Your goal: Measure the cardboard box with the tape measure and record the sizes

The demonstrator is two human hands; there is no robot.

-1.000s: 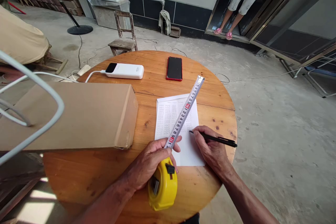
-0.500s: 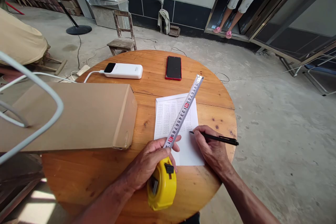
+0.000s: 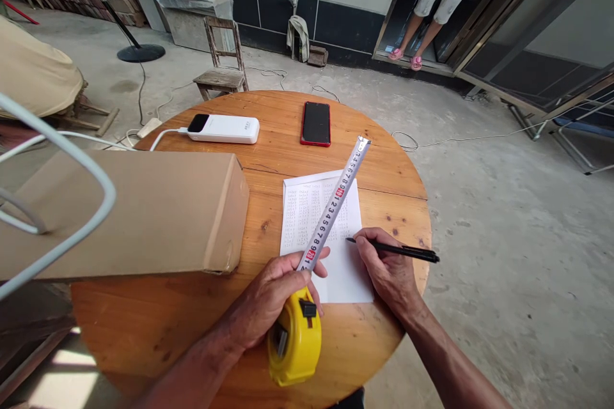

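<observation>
My left hand (image 3: 283, 287) is closed on a yellow tape measure (image 3: 300, 345), thumb and fingers at the base of its blade. The silver blade (image 3: 330, 211) sticks out over the paper, past its top edge, with red marks at 10 and 20. My right hand (image 3: 391, 268) pinches a black pen (image 3: 407, 252), its tip at the lower right part of the written rows. Under both hands lies a sheet of white paper (image 3: 343, 281) with columns of small handwriting. The blade covers part of the writing.
A cardboard box (image 3: 144, 217) takes up the left of the round wooden table (image 3: 393, 172). Farther back lie a white power bank (image 3: 225, 129) with a cable and a red-cased phone (image 3: 316, 124). A small wooden chair (image 3: 223, 77) stands behind; a person's legs (image 3: 426, 25) show in the doorway.
The view has shifted very slightly. Both hands keep their grips, and the pen has tilted a little with its tip still near the same rows.
</observation>
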